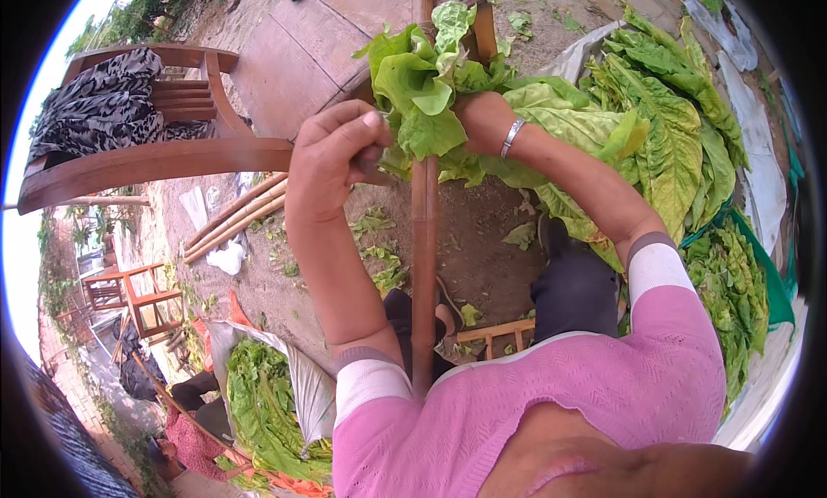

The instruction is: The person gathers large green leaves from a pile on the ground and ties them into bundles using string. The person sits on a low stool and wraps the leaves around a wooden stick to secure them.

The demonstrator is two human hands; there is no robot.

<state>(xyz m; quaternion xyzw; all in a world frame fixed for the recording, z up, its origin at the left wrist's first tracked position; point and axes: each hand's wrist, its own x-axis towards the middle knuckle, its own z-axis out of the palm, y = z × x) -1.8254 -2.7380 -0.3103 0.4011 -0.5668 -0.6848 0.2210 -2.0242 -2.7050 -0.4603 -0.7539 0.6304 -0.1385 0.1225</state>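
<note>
A bamboo pole point(424, 239) runs lengthwise in front of me, from near my body up to a wooden table point(310, 39). A bunch of green tobacco-like leaves point(420, 91) hangs at the pole's upper part. My left hand point(339, 142) is raised just left of the bunch, its fingers curled and the thumb pressed to the forefinger; whether it pinches something thin does not show. On the pole's right side my right hand point(488, 120), with a silver bracelet on the wrist, is at the leaves. Its fingers are hidden behind them.
Large leaves point(665, 123) lie piled at the right, more point(730, 291) by green cloth. A wooden chair point(155, 155) with patterned cloth stands left. Bamboo poles point(239, 220) lie on the ground. Lower left, a person in red point(194, 443) sits beside a leaf-filled sack point(310, 382).
</note>
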